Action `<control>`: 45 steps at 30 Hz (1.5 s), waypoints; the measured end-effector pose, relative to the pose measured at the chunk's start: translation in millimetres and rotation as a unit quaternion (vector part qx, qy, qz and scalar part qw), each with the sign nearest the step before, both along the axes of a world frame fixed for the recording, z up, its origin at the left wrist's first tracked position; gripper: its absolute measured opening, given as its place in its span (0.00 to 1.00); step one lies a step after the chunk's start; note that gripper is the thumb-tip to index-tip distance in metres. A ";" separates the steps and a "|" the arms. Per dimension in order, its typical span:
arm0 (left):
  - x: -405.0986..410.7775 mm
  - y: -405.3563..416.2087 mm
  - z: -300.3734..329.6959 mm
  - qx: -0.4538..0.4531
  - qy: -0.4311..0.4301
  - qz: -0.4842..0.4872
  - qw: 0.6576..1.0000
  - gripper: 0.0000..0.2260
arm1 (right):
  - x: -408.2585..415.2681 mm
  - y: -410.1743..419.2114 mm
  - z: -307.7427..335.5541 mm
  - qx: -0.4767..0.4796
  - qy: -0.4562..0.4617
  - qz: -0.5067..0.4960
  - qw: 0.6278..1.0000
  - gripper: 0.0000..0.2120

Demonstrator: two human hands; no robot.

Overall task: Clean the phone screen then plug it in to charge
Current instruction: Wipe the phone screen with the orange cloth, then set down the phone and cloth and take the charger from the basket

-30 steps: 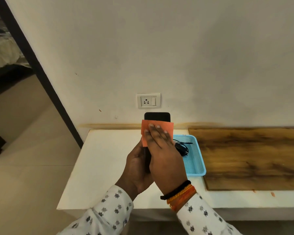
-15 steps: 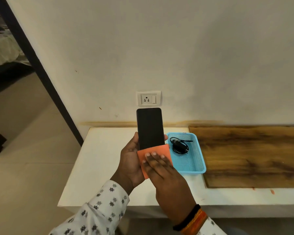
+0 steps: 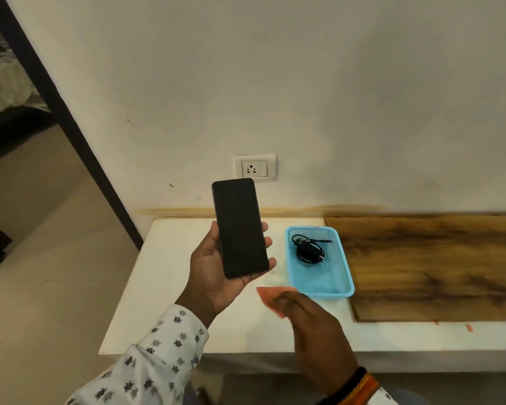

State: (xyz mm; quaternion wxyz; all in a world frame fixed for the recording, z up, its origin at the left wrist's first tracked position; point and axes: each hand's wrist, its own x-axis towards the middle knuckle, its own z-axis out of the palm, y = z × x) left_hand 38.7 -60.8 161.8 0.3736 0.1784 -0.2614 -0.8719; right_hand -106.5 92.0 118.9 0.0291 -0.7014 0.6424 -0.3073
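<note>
A black phone (image 3: 240, 228) stands nearly upright in my left hand (image 3: 214, 276), dark screen towards me, above the white table's left part. My right hand (image 3: 313, 325) is lower and to the right, apart from the phone, with an orange cloth (image 3: 270, 296) pinched in its fingers; this hand is blurred. A black charger with coiled cable (image 3: 308, 248) lies in a blue mesh tray (image 3: 341, 258) on the table. A white wall socket (image 3: 255, 169) with a switch sits just above the phone's top edge.
The white table (image 3: 164, 287) ends at its left and front edges, with tiled floor (image 3: 41, 287) beyond. A wooden board (image 3: 438, 264) covers the table's right part. A dark door frame (image 3: 65, 112) runs diagonally at the left.
My right hand slid the orange cloth down the screen and came off the phone, moving down and right. The whole screen now shows. The left hand tilted the phone slightly left.
</note>
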 end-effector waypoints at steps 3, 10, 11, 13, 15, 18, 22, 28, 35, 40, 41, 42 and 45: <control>10.7 -6.5 1.5 -0.001 0.013 0.014 1.000 0.29 | -6.5 1.1 -25.9 0.107 -0.211 -0.117 0.965 0.20; 18.5 -2.0 -4.0 0.010 0.006 -0.002 1.000 0.29 | -11.5 -24.2 -59.9 0.282 -0.652 -0.260 0.654 0.08; 18.2 -0.3 -4.4 0.014 0.009 -0.006 1.000 0.29 | -11.1 -27.4 -65.2 0.297 -0.657 -0.257 0.644 0.08; 17.4 2.5 -5.6 0.022 0.015 -0.012 1.000 0.29 | -9.5 -34.0 -75.3 0.318 -0.658 -0.248 0.636 0.12; 17.2 4.5 -6.5 0.024 0.016 -0.016 0.999 0.29 | -7.9 -41.7 -81.8 0.332 -0.656 -0.235 0.636 0.16; 16.2 6.1 -8.2 0.031 0.013 -0.019 0.999 0.29 | -6.0 -53.1 -92.0 0.347 -0.592 -0.228 0.691 0.15; 14.4 7.0 -7.6 0.037 0.016 -0.022 0.999 0.29 | -2.3 -62.9 -105.2 0.329 -0.480 -0.269 0.767 0.06; 9.4 13.7 -4.7 0.037 0.016 -0.041 0.998 0.30 | 0.4 -66.3 -117.9 0.299 -0.299 -0.323 0.847 0.05; 7.3 19.1 -5.0 0.035 0.009 -0.046 0.998 0.29 | 2.5 -67.7 -123.9 0.274 -0.267 -0.347 0.856 0.08; 8.2 18.8 -3.8 0.027 0.006 -0.044 0.999 0.29 | 4.0 -67.0 -127.8 0.243 -0.273 -0.355 0.860 0.12; 8.3 18.7 -3.9 0.025 0.006 -0.044 0.999 0.29 | 4.8 -66.6 -127.8 0.236 -0.273 -0.359 0.861 0.12; 8.4 18.9 -4.0 0.025 0.006 -0.044 0.999 0.29 | 5.2 -66.3 -127.9 0.234 -0.272 -0.361 0.861 0.11; 10.0 19.3 -5.0 0.024 0.003 -0.045 0.999 0.30 | 5.6 -65.7 -127.5 0.239 -0.280 -0.371 0.853 0.10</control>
